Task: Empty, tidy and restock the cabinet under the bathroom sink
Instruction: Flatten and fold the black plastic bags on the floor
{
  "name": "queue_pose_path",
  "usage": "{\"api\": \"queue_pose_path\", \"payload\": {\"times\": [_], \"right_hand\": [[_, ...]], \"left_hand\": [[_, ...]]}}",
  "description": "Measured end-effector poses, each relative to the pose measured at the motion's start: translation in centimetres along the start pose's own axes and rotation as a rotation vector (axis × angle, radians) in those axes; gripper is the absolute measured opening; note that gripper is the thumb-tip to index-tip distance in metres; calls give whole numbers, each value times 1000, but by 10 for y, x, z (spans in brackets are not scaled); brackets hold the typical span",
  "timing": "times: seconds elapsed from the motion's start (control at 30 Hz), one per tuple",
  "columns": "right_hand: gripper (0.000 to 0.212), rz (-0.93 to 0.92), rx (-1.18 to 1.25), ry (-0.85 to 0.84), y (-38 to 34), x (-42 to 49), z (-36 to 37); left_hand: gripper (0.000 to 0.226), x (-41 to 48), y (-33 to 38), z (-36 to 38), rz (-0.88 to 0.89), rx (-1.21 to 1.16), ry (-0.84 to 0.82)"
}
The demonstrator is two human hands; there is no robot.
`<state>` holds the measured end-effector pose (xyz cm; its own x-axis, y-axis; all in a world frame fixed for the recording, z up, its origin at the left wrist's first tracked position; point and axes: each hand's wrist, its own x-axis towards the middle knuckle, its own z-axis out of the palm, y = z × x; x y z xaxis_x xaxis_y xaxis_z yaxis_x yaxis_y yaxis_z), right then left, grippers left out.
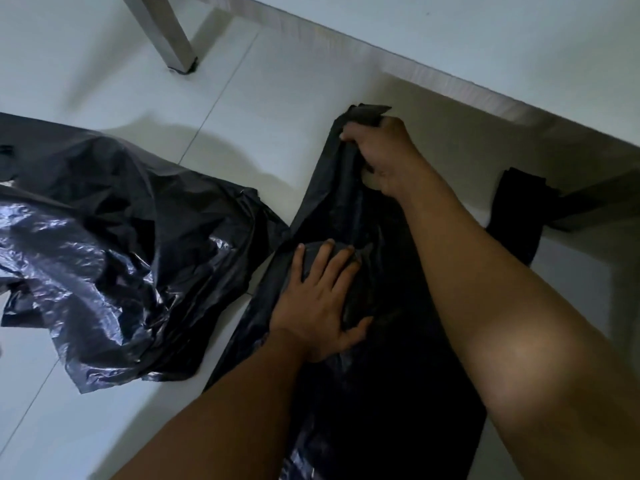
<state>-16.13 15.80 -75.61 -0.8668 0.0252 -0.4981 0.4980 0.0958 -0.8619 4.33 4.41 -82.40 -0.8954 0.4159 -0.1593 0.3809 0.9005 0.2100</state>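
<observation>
A black plastic bag [381, 341] lies stretched out on the white tiled floor in front of me. My left hand [318, 306] presses flat on its middle with the fingers spread. My right hand [381, 150] grips the bag's far handle end, bunched in its fingers. The bag's other handle [519, 209] lies flat on the floor to the right.
A second, crumpled black plastic bag [114, 244] lies on the floor at the left. A grey furniture leg [166, 32] stands at the top left. A pale ledge or cabinet edge [433, 67] runs diagonally across the top right.
</observation>
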Motion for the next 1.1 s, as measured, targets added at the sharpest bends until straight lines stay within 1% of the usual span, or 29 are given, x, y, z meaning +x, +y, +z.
{"api": "queue_pose_path", "payload": {"times": [0.03, 0.07, 0.13, 0.2, 0.23, 0.3, 0.33, 0.37, 0.4, 0.43, 0.47, 0.5, 0.53, 0.57, 0.6, 0.67, 0.77, 0.83, 0.87, 0.93, 1.0, 1.1], "right_hand": [[22, 10, 86, -1, -2, 5, -2], [26, -3, 90, 8, -4, 10, -3], [34, -94, -62, 81, -6, 29, -6], [35, -179, -323, 207, -6, 48, -11], [37, -187, -441, 285, -4, 56, -15], [39, -187, -516, 430, 1, 54, -19], [37, -270, -517, 467, 7, 45, -17], [32, -401, -541, 465, 18, 33, -13], [26, -547, -604, 415, 31, 18, -7], [21, -675, -702, 321, 45, 4, -1], [19, -767, -817, 211, 58, -9, 4], [20, -811, -929, 118, 69, -15, 6], [23, -833, -1028, 64, 78, -15, 6], [27, -833, -1106, 45, 81, -9, 4], [31, -820, -1161, 65, 81, 1, 1], [34, -759, -1204, 149, 72, 23, -7], [31, -621, -1117, 328, 55, 36, -29], [30, -579, -1001, 460, 56, 16, -40], [29, -560, -954, 499, 63, -1, -41], [25, -528, -935, 504, 89, -36, -40], [23, -478, -998, 460, 114, -57, -42], [25, -451, -1049, 469, 120, -47, -64]], "left_hand": [[87, 0, 0, 0, -1, -6, 4], [87, -1, 0, 1, -4, -13, 8], [87, -1, 0, 0, -9, -18, 12], [87, -1, 0, 0, -10, -14, 17], [87, -1, 1, -1, -8, -16, 19], [86, -1, 0, -1, -3, -25, 25], [87, 0, 0, -1, 0, -26, 20], [87, 0, 0, -2, 3, -24, 11], [88, 1, 0, -2, 5, -19, 2], [89, 1, -1, -2, 4, -13, -7], [91, 1, -1, -2, 1, -7, -19], [93, 1, -1, -2, 1, -4, -29], [95, 1, -1, -2, 2, -2, -32], [96, 1, -1, -1, 2, 1, -28], [97, 1, -1, -1, 3, 5, -20], [97, 1, -2, 0, 7, 10, 3], [98, 0, -3, 0, 10, -9, 13], [99, 1, -2, -1, 3, -15, 6], [100, 1, -2, -2, -1, -13, 2], [99, 1, -1, -4, -7, -7, -5], [98, 1, 0, -4, -7, -7, 0], [97, 0, 0, -3, -1, -15, 15]]}}
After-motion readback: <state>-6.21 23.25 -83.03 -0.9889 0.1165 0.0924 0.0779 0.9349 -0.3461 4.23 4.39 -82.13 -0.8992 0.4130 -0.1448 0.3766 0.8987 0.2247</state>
